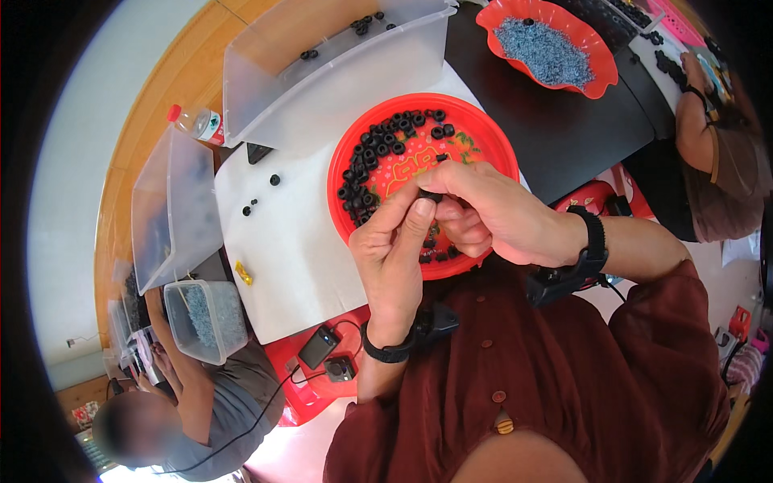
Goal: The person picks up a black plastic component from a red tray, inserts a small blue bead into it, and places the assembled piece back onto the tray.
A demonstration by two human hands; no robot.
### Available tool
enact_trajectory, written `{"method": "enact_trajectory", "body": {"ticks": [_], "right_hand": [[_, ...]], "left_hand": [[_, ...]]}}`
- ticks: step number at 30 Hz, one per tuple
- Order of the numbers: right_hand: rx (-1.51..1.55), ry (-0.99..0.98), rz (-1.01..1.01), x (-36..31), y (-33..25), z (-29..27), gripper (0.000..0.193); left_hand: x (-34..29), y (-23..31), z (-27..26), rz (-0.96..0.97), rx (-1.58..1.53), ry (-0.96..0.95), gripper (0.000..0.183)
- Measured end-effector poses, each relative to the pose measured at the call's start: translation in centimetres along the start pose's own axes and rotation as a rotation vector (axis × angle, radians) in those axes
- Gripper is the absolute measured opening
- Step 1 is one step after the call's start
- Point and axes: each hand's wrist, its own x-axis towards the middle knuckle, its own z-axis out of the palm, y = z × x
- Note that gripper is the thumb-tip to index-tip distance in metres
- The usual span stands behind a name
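Observation:
Both my hands meet over a round red tray [341, 149] with a printed bottom. Between the fingertips of my left hand [392, 262] and my right hand [495, 211] is a small black ring-like part [431, 196], mostly covered by the fingers. My left thumb and forefinger pinch it from the near left. The right fingers are curled against it from the right. Many short black hollow parts [372, 150] are heaped along the tray's far left side. A few smaller black pieces [441, 256] lie at its near edge, partly under my hands.
A large translucent bin [338, 84] stands behind the tray; another clear bin [173, 209] is at left. A tub of blue-grey bits [211, 318] sits near left, a red scalloped bowl [600, 71] far right. Loose black parts [274, 179] lie on white cloth. Co-workers sit on both sides.

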Motion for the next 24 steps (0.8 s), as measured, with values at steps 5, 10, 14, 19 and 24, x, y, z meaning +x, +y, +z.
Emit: {"method": "enact_trajectory", "body": {"ticks": [5, 10, 14, 19, 24], "right_hand": [[0.001, 0.120, -0.054, 0.3, 0.7, 0.8, 0.040], [-0.019, 0.127, -0.047, 0.2, 0.7, 0.2, 0.041], [0.002, 0.106, -0.026, 0.4, 0.7, -0.2, 0.041], [0.021, 0.120, -0.014, 0.3, 0.9, 0.0, 0.040], [0.073, 0.168, 0.021, 0.0, 0.8, 0.4, 0.040]], "left_hand": [[0.3, 0.2, 0.5, 0.009, 0.083, 0.024, 0.026], [0.3, 0.6, 0.6, 0.007, 0.153, 0.016, 0.023], [0.7, 1.2, 0.4, 0.084, 0.321, -0.010, 0.023], [0.6, 0.9, 0.2, 0.005, 0.311, -0.040, 0.022], [0.5, 0.3, 0.5, -0.026, 0.150, -0.029, 0.023]]}}
